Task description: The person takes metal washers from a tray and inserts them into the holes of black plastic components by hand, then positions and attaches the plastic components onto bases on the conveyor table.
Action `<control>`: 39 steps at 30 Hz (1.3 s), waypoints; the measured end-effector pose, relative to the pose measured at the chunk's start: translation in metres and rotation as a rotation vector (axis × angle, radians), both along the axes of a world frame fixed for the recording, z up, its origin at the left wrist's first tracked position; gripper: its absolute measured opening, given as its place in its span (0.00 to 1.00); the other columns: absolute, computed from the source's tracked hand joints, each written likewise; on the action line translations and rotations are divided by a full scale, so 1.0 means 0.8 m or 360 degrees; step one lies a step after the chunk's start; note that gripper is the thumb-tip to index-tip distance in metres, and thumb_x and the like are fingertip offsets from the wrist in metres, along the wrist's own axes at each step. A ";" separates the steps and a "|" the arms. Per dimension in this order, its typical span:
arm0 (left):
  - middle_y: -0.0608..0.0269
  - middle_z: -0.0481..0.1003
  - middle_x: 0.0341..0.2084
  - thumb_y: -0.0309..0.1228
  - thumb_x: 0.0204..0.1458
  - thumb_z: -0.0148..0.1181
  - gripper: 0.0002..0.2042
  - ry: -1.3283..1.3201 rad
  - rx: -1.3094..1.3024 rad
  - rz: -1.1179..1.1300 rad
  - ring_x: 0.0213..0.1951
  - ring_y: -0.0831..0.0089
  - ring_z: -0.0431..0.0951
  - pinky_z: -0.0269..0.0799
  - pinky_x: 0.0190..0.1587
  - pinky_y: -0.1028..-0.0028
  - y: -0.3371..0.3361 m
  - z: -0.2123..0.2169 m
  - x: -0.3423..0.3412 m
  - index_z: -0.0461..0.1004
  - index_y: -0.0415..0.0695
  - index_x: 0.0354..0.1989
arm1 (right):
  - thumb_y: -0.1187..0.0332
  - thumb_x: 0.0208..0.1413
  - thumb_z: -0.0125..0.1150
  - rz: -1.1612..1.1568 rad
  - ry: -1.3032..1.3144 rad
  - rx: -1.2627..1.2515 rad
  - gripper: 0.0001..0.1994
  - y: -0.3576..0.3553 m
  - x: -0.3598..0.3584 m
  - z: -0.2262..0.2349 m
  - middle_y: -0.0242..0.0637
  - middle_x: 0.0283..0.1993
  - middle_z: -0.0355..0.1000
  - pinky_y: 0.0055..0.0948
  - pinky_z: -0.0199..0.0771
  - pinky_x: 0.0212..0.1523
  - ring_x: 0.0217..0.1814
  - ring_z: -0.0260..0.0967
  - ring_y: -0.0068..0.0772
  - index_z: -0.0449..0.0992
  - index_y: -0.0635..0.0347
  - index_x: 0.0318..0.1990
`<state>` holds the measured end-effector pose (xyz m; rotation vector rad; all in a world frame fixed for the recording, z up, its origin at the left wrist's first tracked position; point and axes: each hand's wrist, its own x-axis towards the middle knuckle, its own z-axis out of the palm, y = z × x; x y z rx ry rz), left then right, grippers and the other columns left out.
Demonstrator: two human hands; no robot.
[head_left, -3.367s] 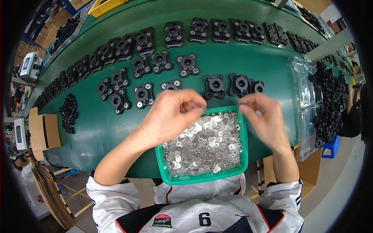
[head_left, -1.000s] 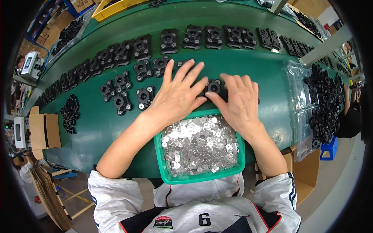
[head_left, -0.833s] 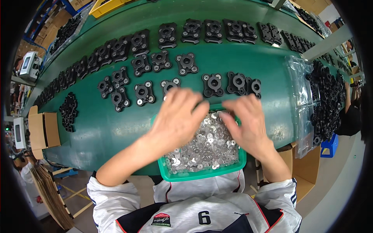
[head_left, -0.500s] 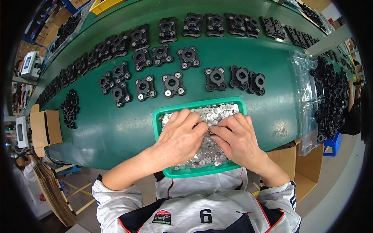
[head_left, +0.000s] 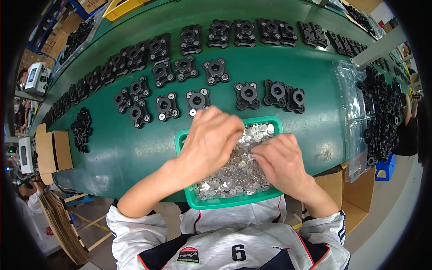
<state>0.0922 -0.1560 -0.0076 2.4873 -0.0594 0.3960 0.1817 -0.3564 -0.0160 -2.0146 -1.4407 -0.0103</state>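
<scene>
A green plastic tray (head_left: 234, 205) in front of me is filled with small silvery washers (head_left: 238, 177). My left hand (head_left: 208, 139) is raised over its far left part, fingers curled but smeared by motion; whatever they hold does not show. Over the tray's right side, my right hand (head_left: 282, 161) has thumb and fingertips pinched together close above the washers. Anything between those fingertips is too small to make out. Just beyond my left hand lies a black four-cornered part (head_left: 198, 100) with a round hub and metal discs at its corners; the hand hides its near edge.
Similar black parts (head_left: 248, 95) stand in rows on the green table (head_left: 135, 164). A dark pile of parts (head_left: 382, 117) lies right, beside clear plastic trays (head_left: 355, 112). Cardboard boxes are at left (head_left: 55, 150) and lower right (head_left: 357, 193). A yellow bin (head_left: 123, 10) sits far left.
My hands were together over the middle of the tray and have parted. The left has risen away toward the black parts, while the right has shifted slightly right.
</scene>
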 end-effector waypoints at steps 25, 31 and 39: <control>0.57 0.71 0.57 0.46 0.54 0.64 0.24 0.0076 0.0729 0.0123 0.51 0.57 0.67 0.58 0.58 0.55 0.005 -0.019 0.022 0.77 0.45 0.54 | 0.71 0.50 0.66 -0.0226 -0.0400 -0.0161 0.06 0.053 0.087 -0.013 0.31 0.35 0.68 0.35 0.61 0.50 0.40 0.63 0.34 0.82 0.54 0.37; 0.56 0.69 0.60 0.50 0.54 0.62 0.28 0.0160 0.0709 0.0057 0.53 0.56 0.66 0.56 0.60 0.53 0.006 -0.024 0.020 0.74 0.44 0.59 | 0.64 0.54 0.64 -0.0187 -0.0526 -0.0363 0.13 0.042 0.064 -0.003 0.35 0.40 0.68 0.40 0.59 0.54 0.45 0.62 0.38 0.82 0.56 0.46; 0.57 0.68 0.61 0.49 0.54 0.62 0.30 0.0112 0.0687 0.0044 0.53 0.58 0.65 0.55 0.60 0.55 0.005 -0.026 0.018 0.72 0.43 0.60 | 0.59 0.56 0.62 -0.0303 -0.0608 -0.0444 0.21 0.032 0.055 0.002 0.40 0.45 0.67 0.44 0.58 0.56 0.48 0.61 0.42 0.79 0.61 0.53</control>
